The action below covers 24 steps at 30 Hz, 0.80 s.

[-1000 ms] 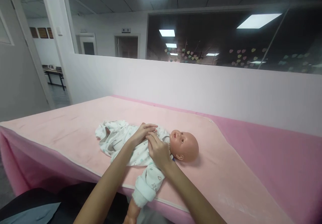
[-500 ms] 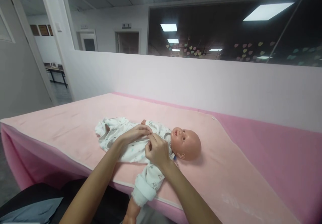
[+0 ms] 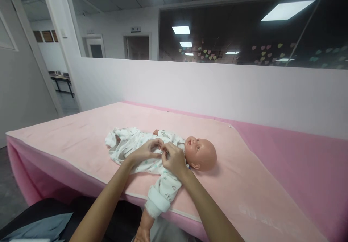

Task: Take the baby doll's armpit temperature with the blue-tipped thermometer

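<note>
A baby doll (image 3: 202,154) lies on its back, head to the right, dressed in a white printed baby outfit (image 3: 127,140). Over the front of its chest, my two hands meet. My left hand (image 3: 145,152) curves in a ring, with thumb and fingertips closed on the outfit's front edge. Beside it, my right hand (image 3: 174,159) pinches the same cloth with bent fingers; the exact grip is partly hidden. The doll's near sleeve (image 3: 163,191) has a folded cuff, and its arm (image 3: 144,225) hangs past the table edge.
A pale pink sheet (image 3: 239,191) covers the table, with darker pink cloth (image 3: 299,158) beneath it. Its near edge runs close to my forearms. A low white wall (image 3: 206,89) with glass above stands behind. At the left is a door (image 3: 24,78).
The thumb of my left hand has spread away from its fingers, leaving a rounded gap. My right hand has shifted slightly, staying at the doll's chest. The view has tilted a little.
</note>
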Motion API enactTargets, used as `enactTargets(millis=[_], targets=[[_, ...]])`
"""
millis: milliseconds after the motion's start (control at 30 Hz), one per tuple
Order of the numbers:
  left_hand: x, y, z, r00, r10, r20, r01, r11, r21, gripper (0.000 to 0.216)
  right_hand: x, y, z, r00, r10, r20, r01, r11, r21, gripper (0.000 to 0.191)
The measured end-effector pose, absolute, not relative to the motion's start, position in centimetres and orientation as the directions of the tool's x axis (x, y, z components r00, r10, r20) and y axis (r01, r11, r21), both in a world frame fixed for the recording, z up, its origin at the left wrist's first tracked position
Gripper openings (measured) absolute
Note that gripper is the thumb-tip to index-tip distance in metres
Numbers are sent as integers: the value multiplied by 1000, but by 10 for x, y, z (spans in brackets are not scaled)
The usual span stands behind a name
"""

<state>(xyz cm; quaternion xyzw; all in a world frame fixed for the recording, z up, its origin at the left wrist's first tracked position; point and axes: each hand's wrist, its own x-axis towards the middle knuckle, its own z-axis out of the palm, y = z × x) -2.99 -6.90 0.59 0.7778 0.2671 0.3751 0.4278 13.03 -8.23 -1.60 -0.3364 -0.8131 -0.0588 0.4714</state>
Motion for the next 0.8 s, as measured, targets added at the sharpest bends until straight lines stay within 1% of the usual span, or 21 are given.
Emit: enactTargets(millis=[167, 367, 533, 800], targets=[[-31, -66, 0, 505, 762, 406, 143, -538, 831, 22, 130, -81, -18, -308, 515, 800, 582, 767, -270, 19], [-33, -63, -2, 463, 796, 389, 125, -494, 861, 24, 130, -80, -21, -279, 525, 804, 566, 766, -304, 17], [-33, -64, -2, 466, 808, 361, 115, -460, 881, 26, 130, -80, -21, -277, 523, 806, 570, 765, -300, 16], [-35, -64, 0, 497, 787, 366, 54, -449, 892, 30, 129, -81, -21, -267, 537, 800, 583, 751, -310, 14]])
